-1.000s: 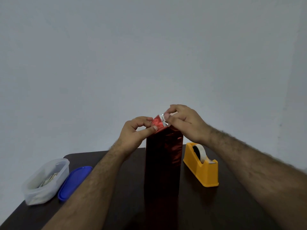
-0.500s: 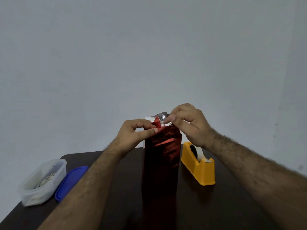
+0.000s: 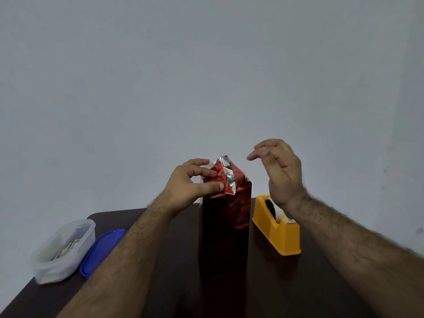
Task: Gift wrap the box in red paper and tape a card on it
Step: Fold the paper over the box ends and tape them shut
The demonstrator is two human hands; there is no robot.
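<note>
**Asker:** Head view: what is in front of the person?

**Describer:** A tall box (image 3: 224,226) stands upright at the middle of a dark table (image 3: 275,283), its sides already covered in shiny red paper (image 3: 238,196). The top end is not closed: folded flaps stick up, silver underside showing, with a gap between them.

**Asker:** And the hands?

**Describer:** The left hand (image 3: 192,182) pinches the left flap between thumb and fingers. The right hand (image 3: 278,171) hovers just beside the top, touching nothing, fingers loosely curled and apart.

**Asker:** What remains?

**Describer:** By my judgement, folding and taping this end, then taping on the card. No card is clearly visible. A yellow tape dispenser (image 3: 278,232) sits just right of the box; a clear tub (image 3: 62,251) and blue lid (image 3: 101,251) lie at the far left.
</note>
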